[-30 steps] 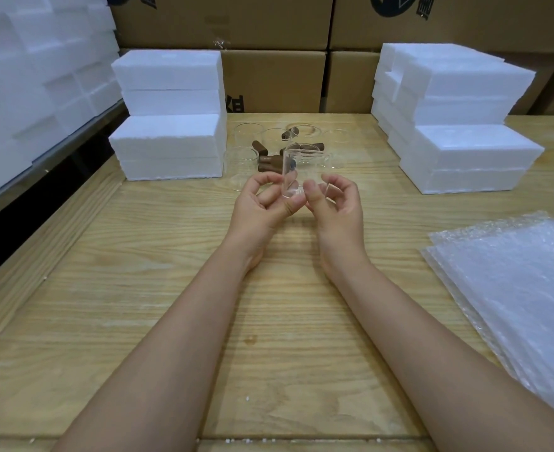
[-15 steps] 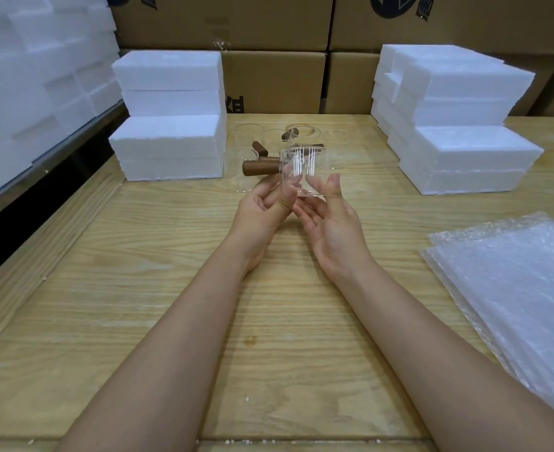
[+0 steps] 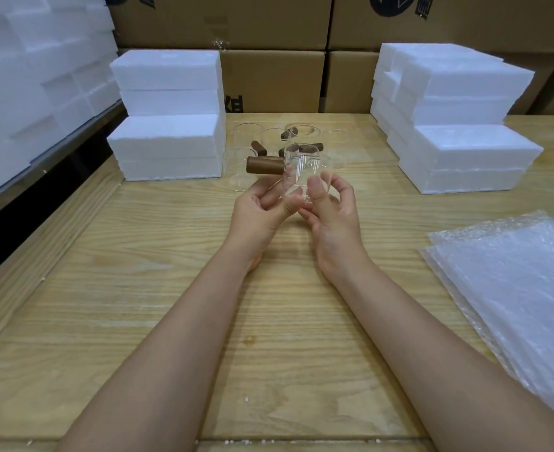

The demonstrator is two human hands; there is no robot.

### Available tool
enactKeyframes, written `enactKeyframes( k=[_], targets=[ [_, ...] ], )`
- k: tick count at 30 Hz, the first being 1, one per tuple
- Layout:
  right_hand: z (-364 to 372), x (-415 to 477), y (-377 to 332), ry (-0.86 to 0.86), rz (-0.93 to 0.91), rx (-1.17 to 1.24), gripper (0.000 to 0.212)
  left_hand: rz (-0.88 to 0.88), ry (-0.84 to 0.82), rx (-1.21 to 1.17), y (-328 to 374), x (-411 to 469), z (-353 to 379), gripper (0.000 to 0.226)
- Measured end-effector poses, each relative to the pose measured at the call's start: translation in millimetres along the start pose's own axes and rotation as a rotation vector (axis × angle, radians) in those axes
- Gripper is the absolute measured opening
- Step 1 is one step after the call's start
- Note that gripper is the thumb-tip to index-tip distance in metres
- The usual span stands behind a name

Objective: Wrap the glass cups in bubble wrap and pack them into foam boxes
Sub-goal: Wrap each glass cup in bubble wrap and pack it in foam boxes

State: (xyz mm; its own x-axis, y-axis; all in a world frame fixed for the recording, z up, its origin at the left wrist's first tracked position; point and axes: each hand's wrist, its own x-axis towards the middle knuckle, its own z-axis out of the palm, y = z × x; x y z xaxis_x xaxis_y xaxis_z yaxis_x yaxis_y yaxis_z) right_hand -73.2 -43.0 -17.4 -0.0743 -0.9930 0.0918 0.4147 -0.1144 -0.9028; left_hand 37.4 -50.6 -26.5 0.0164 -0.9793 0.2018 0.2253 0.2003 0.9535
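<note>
The left hand (image 3: 259,212) and right hand (image 3: 332,213) both pinch the base of 1 glass cup (image 3: 299,168), mouth up, wooden handle (image 3: 264,165) pointing left. The bubble wrap sheets (image 3: 513,282) lie well right of the cup, nearer the right hand.

Illumination: bright, even and diffuse, apparently from overhead. Shadows are soft-edged. A faint grey shadow lies on the desk (image 3: 138,288) just under the left hand (image 3: 256,213) and right hand (image 3: 334,223).

Exposure: the foam boxes (image 3: 168,138) are near clipping, with top faces almost featureless white and seams barely readable. The foam wall (image 3: 24,76) at far left is washed out. The gap (image 3: 24,223) beside the left desk edge is crushed to black.

Glare: the bubble wrap (image 3: 513,282) shows a patchy whitish sheen. The glass cup (image 3: 301,171) is legible only by thin bright rim lines and streak reflections, and its outline blends into the background.

Optics: wide-angle barrel distortion. The foam stacks lean outward, the desk edges splay, and the forearms swell toward the bottom border. The centre is sharp and the corners slightly soft.
</note>
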Motion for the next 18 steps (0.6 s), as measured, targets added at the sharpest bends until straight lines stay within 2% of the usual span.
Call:
enactKeyframes(
  k=[2,5,6,9,12,14,18],
  targets=[
    [-1.3,1.3,-0.9,-0.019,0.003,0.065,0.049,0.009,0.006,-0.005,1.6,-0.5,0.3,0.042],
    [-3.3,3.5,-4.0,-0.028,0.061,0.234,0.02,0.036,0.008,0.004,3.2,-0.1,-0.6,0.047],
    [-4.0,3.8,-5.3,-0.02,0.086,0.267,0.018,0.042,0.006,0.007,3.9,-0.2,-0.4,0.05],
    [-3.5,3.2,-7.3,-0.02,0.131,0.312,0.033,0.034,0.013,-0.004,5.3,-0.3,-0.1,0.059],
    [-0.7,2.7,-6.2,-0.039,0.165,0.321,0.039,0.001,0.007,-0.028,6.6,0.9,0.5,0.053],
    [0.1,3.0,-5.3,-0.058,0.192,0.32,0.042,-0.045,0.014,-0.025,7.8,0.3,1.2,0.057],
    [-0.7,2.0,-6.2,-0.101,0.208,0.238,0.05,-0.098,-0.02,0.039,10.5,-1.1,2.9,0.05]
  ],
)
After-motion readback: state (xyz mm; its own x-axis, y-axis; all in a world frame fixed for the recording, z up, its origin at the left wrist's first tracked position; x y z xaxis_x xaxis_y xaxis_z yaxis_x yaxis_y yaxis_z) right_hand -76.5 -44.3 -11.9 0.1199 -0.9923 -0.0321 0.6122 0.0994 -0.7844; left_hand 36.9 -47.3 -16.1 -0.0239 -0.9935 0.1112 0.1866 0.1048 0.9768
